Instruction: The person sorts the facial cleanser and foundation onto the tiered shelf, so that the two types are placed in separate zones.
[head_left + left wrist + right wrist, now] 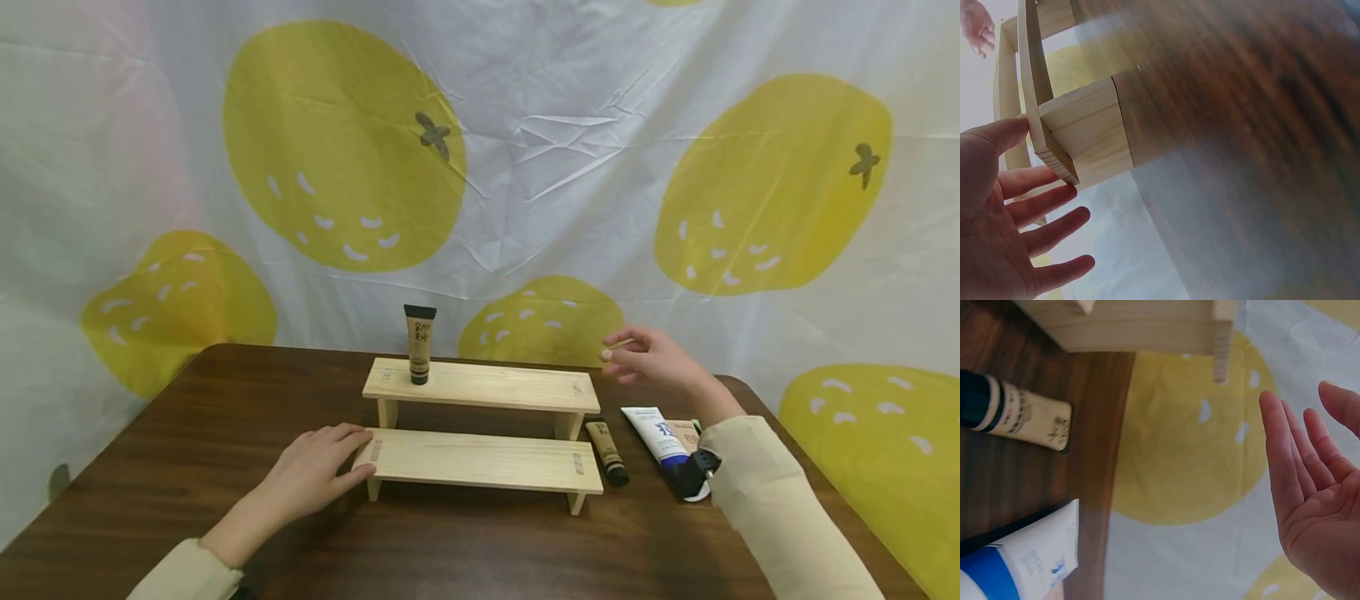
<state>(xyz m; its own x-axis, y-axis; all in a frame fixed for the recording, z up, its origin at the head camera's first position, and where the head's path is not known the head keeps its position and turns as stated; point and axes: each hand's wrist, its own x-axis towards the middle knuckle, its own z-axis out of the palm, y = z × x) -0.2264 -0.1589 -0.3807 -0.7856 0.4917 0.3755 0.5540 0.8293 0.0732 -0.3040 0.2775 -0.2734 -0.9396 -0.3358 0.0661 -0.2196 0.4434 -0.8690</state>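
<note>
My left hand (318,467) touches the left end of the lower wooden shelf (480,458), thumb near the front corner and the other fingers spread. In the left wrist view its thumb and fingers (1054,240) rest about the plank's end. My right hand (652,362) hovers in the air right of the upper wooden shelf (487,386), holding nothing. A beige tube with black ends (419,346) stands upright on the upper shelf's left part. Another beige tube (606,450) lies on the table by the shelves' right side.
Right of the shelves lies a white tube with a blue band (656,437), partly hidden by the right wrist. Beside it a beige item (685,431) marked BB shows in part. The brown table (480,550) ends at a cloth (525,208) with yellow fruit prints.
</note>
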